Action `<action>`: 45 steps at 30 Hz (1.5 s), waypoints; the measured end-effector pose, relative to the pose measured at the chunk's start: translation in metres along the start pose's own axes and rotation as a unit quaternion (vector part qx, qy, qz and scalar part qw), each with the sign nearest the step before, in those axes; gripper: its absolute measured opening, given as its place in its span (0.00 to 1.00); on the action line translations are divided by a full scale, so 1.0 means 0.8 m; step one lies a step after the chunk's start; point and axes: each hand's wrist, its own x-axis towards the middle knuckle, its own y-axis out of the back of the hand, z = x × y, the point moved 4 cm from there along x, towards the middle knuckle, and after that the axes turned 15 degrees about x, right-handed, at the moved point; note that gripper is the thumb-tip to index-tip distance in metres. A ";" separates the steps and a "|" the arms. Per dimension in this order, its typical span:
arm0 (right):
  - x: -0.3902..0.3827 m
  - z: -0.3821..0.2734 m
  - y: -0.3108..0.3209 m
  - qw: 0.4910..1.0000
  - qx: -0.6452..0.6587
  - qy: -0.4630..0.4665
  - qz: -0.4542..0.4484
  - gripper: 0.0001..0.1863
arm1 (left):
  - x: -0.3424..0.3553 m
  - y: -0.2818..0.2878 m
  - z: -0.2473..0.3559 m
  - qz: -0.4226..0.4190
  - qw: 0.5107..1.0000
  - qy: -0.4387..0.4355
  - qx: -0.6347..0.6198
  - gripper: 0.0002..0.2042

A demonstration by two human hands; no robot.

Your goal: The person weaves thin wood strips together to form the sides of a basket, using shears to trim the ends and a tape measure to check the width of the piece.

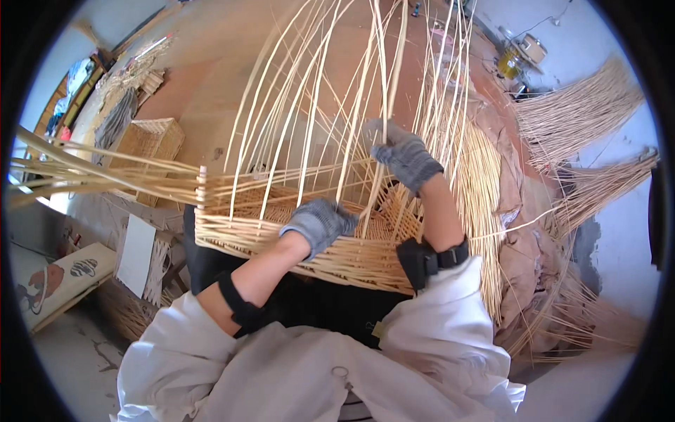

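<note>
A half-woven wicker basket (344,264) rests in front of me, its long pale upright rods (246,130) fanning upward and away. My left hand (320,226), in a grey knit glove, is closed over the top of the basket's near wall, at the foot of an upright rod. Its fingertips are partly hidden. Higher and to the right, my right hand (408,160), gloved the same way, is closed round a thicker pale wicker rod (387,84). Several weaving rods (91,169) stick out past the basket's left corner.
A thick bundle of peeled rods (481,211) lies close on the right, over brown sheeting (520,260). Darker rod bundles (583,112) lean by the right wall. At left are a finished wicker basket (151,144), a white board (136,250) and a bench (70,281) with painted patterns.
</note>
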 end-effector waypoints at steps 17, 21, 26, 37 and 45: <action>-0.266 -0.029 0.001 0.920 0.175 0.176 0.303 0.15 | -0.012 0.024 0.038 -0.046 0.990 0.112 0.071 0.41; -0.282 0.007 0.044 0.724 0.580 0.034 0.372 0.08 | -0.018 0.027 0.087 0.185 0.970 -0.074 0.137 0.43; -0.249 0.031 0.094 0.842 0.489 -0.085 0.212 0.08 | 0.014 -0.039 0.125 -0.100 0.981 -0.129 0.109 0.26; -0.252 0.003 0.102 0.749 0.476 0.040 0.459 0.20 | 0.031 -0.047 0.124 -0.063 0.997 -0.033 0.031 0.24; -0.288 0.074 0.072 0.684 0.647 0.105 0.319 0.08 | -0.038 -0.044 0.146 0.117 0.973 -0.048 0.191 0.38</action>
